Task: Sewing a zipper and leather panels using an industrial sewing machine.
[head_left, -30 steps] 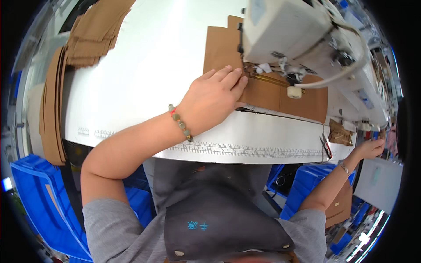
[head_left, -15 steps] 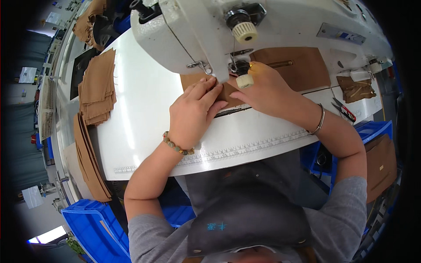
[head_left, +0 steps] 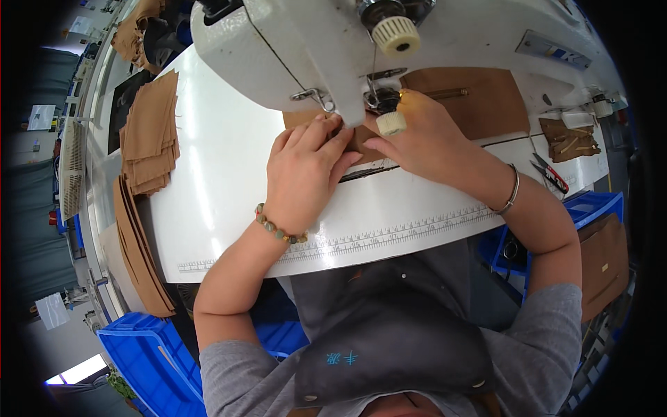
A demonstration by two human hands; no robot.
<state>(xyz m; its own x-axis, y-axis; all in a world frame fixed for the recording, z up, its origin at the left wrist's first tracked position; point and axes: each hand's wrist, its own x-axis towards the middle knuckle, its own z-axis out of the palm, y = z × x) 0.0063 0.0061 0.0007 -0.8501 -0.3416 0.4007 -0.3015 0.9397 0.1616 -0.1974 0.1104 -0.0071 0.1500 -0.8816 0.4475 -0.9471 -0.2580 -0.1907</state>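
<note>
A white sewing machine (head_left: 278, 52) stands over brown leather-like material (head_left: 294, 118). My left hand (head_left: 300, 170) presses this material beside the needle area, fingers bent close together and thumb tucked near them. On the other side of the machine's head, my right hand (head_left: 429, 135) is closed on the material, its thumb pointing inward. A tension knob and the machine's head hide part of its fingers. Beyond the right hand lies a brown panel with a zipper (head_left: 490, 104); whether it is one piece with the material under my left hand I cannot tell. The needle itself is hidden.
Brown cut pieces (head_left: 149, 132) lie stacked at the left, with long strips (head_left: 135, 250) nearer. Red-handled snips (head_left: 552, 174) and a small brown bundle (head_left: 570, 141) sit at the right. A ruler scale (head_left: 375, 240) runs along the front edge. Blue bins (head_left: 142, 354) flank me.
The view has shifted slightly, so the machine appears a little higher and larger. Both hands keep nearly the same place and grip on the brown material.
</note>
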